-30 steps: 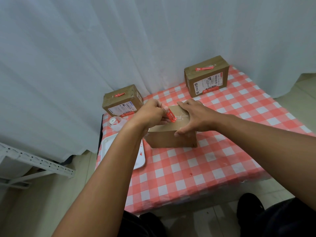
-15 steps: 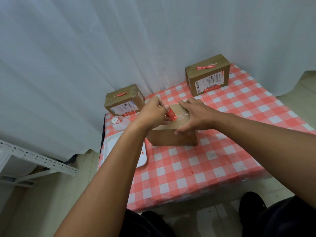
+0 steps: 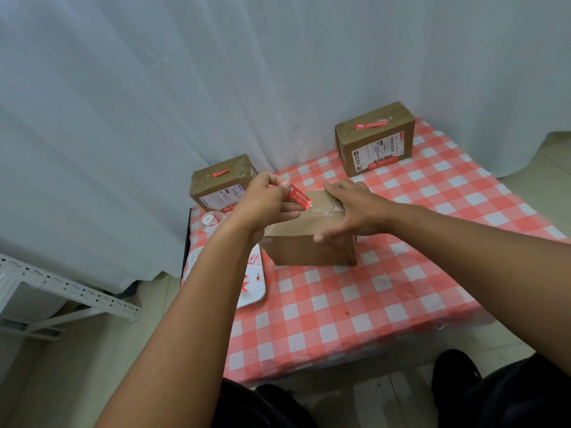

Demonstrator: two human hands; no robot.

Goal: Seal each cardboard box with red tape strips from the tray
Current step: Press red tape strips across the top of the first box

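Note:
A plain cardboard box (image 3: 309, 245) stands in the middle of the checked table. My right hand (image 3: 352, 211) lies spread over its top, thumb down the front face. My left hand (image 3: 265, 202) pinches a red tape strip (image 3: 299, 197) just above the box's left top edge; the strip slants down toward the clear tape on the seam. A white tray (image 3: 256, 291) with red strips lies left of the box, mostly hidden by my left forearm. Two more boxes stand behind, one at back left (image 3: 221, 186) and one at back right (image 3: 375, 140), each with a red strip on top.
A small tape roll (image 3: 210, 220) sits in clear wrap behind the tray. White curtain hangs close behind the table. A white metal rack (image 3: 61, 291) stands on the floor to the left. The table's front edge runs near my knees.
My left hand has lifted and drawn the red strip out longer over the box's left top edge. My right hand still rests on the box.

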